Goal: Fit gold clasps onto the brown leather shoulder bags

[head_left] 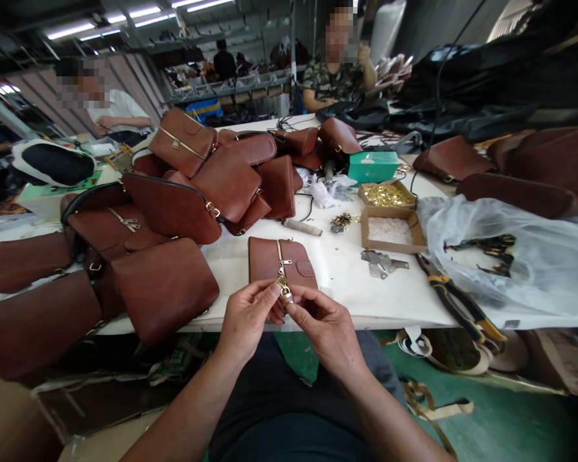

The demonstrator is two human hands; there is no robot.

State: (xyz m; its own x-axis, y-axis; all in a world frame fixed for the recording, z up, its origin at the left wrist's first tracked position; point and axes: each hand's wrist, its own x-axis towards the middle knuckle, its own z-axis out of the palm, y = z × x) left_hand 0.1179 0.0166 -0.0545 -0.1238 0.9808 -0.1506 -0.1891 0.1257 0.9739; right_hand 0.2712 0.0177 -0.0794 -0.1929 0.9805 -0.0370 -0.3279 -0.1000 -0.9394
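A brown leather bag [262,258] lies before me near the table's front edge, its brass zipper [280,250] running down the middle. Over its near end, a small gold-and-brown padlock [286,296] is pinched in my right hand [325,321] between thumb and fingers. My left hand [250,311] has its thumb and forefinger closed on a small gold metal piece [282,280] just above the padlock, by the zipper's end. Whether that piece is joined to the zipper pull I cannot tell. My fingertips hide part of the padlock.
Brown leather bags [173,205] are heaped on the left. Beyond my right hand lie metal plates [383,263], black-and-yellow pliers [457,298], a cardboard tray [392,231], a box of gold fittings [389,194] and a plastic bag [525,250]. Two people sit across the table.
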